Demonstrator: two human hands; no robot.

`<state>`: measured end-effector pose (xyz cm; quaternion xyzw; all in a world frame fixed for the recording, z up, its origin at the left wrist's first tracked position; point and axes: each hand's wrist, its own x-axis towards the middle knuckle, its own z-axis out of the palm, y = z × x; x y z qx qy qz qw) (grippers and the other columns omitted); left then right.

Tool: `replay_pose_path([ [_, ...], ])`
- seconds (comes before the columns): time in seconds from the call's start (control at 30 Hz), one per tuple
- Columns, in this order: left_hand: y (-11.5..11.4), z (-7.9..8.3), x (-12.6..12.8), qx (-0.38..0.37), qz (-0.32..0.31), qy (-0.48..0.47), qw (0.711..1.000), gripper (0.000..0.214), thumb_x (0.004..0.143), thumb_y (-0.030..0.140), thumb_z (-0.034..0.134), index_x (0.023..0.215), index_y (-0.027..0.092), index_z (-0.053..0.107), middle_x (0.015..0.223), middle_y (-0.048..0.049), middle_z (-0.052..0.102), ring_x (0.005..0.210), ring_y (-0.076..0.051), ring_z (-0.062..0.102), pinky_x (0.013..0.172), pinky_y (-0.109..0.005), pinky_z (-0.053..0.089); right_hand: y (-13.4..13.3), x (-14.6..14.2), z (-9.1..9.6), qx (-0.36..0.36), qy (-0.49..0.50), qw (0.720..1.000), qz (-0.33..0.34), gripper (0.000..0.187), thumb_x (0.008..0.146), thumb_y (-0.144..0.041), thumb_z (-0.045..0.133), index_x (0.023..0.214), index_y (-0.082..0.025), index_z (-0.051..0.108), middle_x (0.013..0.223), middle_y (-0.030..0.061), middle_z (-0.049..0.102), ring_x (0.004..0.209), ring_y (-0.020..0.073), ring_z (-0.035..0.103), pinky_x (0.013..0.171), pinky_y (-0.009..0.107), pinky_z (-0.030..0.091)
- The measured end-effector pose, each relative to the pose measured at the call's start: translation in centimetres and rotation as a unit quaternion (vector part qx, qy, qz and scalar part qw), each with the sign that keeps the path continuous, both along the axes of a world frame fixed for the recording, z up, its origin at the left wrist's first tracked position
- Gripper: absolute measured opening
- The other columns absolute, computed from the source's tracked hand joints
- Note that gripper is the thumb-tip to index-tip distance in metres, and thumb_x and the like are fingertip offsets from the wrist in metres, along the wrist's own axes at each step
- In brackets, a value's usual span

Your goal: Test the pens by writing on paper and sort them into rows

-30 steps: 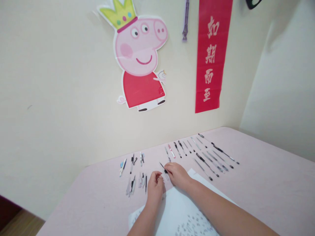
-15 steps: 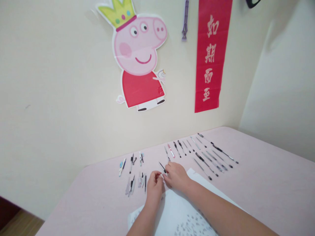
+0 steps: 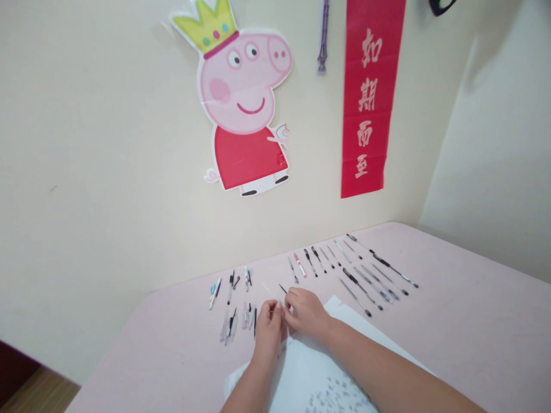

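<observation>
My left hand (image 3: 270,323) and my right hand (image 3: 303,310) meet over the pink table (image 3: 451,321), fingertips touching. Both are pinched on a thin pen (image 3: 283,289) whose dark tip sticks out beyond the fingers toward the wall. A white sheet of paper (image 3: 314,367) with handwriting lies under my wrists. A small group of pen caps and parts (image 3: 235,321) lies just left of my left hand.
A row of several pens (image 3: 357,269) lies in a line at the back right of the table. More pen pieces (image 3: 230,281) sit at the back left. The wall behind carries a cartoon pig sticker (image 3: 245,109) and a red banner (image 3: 368,97).
My two hands have drawn closer together and shifted slightly left. The pen between them has moved with them.
</observation>
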<state>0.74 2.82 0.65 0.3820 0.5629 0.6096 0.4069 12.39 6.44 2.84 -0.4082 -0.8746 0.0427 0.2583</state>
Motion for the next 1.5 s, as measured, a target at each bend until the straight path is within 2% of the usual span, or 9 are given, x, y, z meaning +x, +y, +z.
replay_pose_path([
  [0.13,-0.1,0.2,0.0,-0.005,-0.038,-0.054,0.998,0.034,0.066,0.049,0.064,0.068,0.017,0.054,0.057,0.0041,0.052,0.048,-0.007,0.047,0.046,-0.018,0.036,-0.3,0.1,0.3,0.022,0.026,0.995,0.091,0.016,0.083,-0.021,0.045,0.076,-0.017,0.058,0.075,0.0036,0.058,0.072,0.0143,0.051,0.065,0.024,0.036],
  [0.2,-0.2,0.5,0.1,-0.025,-0.027,-0.092,0.995,0.037,0.063,0.051,0.066,0.069,0.018,0.051,0.052,0.0067,0.048,0.043,-0.006,0.044,0.043,-0.017,0.033,-0.1,0.3,0.3,0.019,0.034,0.995,0.094,0.015,0.084,-0.021,0.046,0.076,-0.017,0.058,0.075,0.0036,0.057,0.072,0.0143,0.051,0.066,0.024,0.036],
  [0.33,-0.4,1.2,0.3,-0.067,0.002,-0.106,0.992,0.041,0.061,0.055,0.066,0.07,0.019,0.049,0.046,0.0091,0.044,0.036,-0.005,0.04,0.037,-0.014,0.025,1.0,1.0,0.0,0.003,0.036,0.999,-0.018,0.016,0.084,-0.016,0.042,0.076,-0.016,0.056,0.077,0.0039,0.057,0.073,0.0144,0.052,0.066,0.025,0.035],
  [0.47,-0.4,1.4,0.3,-0.056,0.006,-0.099,0.994,0.039,0.063,0.054,0.064,0.07,0.018,0.05,0.047,0.0082,0.046,0.039,-0.005,0.042,0.038,-0.015,0.028,1.8,1.5,-0.3,-0.045,-0.012,0.993,-0.106,0.011,0.079,-0.015,0.047,0.078,-0.016,0.058,0.081,0.0049,0.06,0.073,0.0151,0.056,0.064,0.025,0.035],
  [0.97,0.3,0.0,0.1,0.026,0.014,-0.14,0.99,0.041,0.066,0.053,0.063,0.077,0.015,0.055,0.062,-0.0003,0.06,0.049,-0.009,0.053,0.047,-0.021,0.043,0.5,0.4,0.3,-0.111,-0.135,0.974,-0.146,0.021,0.075,-0.014,0.049,0.09,-0.012,0.065,0.089,0.0156,0.065,0.08,0.0246,0.063,0.068,0.03,0.043],
  [1.17,0.6,-0.4,-0.3,0.035,0.03,-0.15,0.988,0.032,0.064,0.037,0.072,0.081,0.015,0.056,0.067,0.0007,0.061,0.057,-0.008,0.056,0.053,-0.02,0.045,0.7,0.5,-0.1,-0.107,-0.109,0.977,-0.151,0.02,0.074,-0.012,0.048,0.084,-0.01,0.066,0.085,0.0172,0.066,0.077,0.0253,0.064,0.065,0.031,0.043],
  [1.27,0.7,-0.1,-0.6,0.039,0.033,-0.2,0.978,0.028,0.062,0.027,0.075,0.081,0.015,0.058,0.078,-0.0013,0.063,0.065,-0.008,0.059,0.061,-0.019,0.048,1.3,0.9,-0.5,-0.122,-0.047,0.983,-0.13,0.016,0.073,-0.015,0.049,0.075,-0.013,0.065,0.078,0.0124,0.067,0.072,0.0219,0.062,0.063,0.028,0.042],
  [1.37,0.7,0.3,-0.8,0.025,0.023,-0.249,0.968,0.022,0.063,0.023,0.074,0.077,0.015,0.058,0.076,-0.0011,0.063,0.063,-0.007,0.058,0.058,-0.018,0.048,2.5,1.8,-0.9,-0.204,0.061,0.976,-0.039,0.013,0.071,-0.013,0.05,0.072,-0.014,0.063,0.07,0.0053,0.066,0.065,0.0148,0.059,0.058,0.022,0.039],
  [1.5,0.8,0.4,-0.9,0.015,0.014,-0.269,0.963,0.024,0.061,0.023,0.076,0.074,0.015,0.058,0.071,0.0017,0.061,0.059,-0.005,0.056,0.052,-0.013,0.045,4.0,3.6,-0.8,-0.373,0.122,0.916,0.087,0.012,0.071,-0.01,0.048,0.069,-0.011,0.06,0.061,0.0015,0.063,0.047,0.0075,0.05,0.046,0.017,0.036],
])
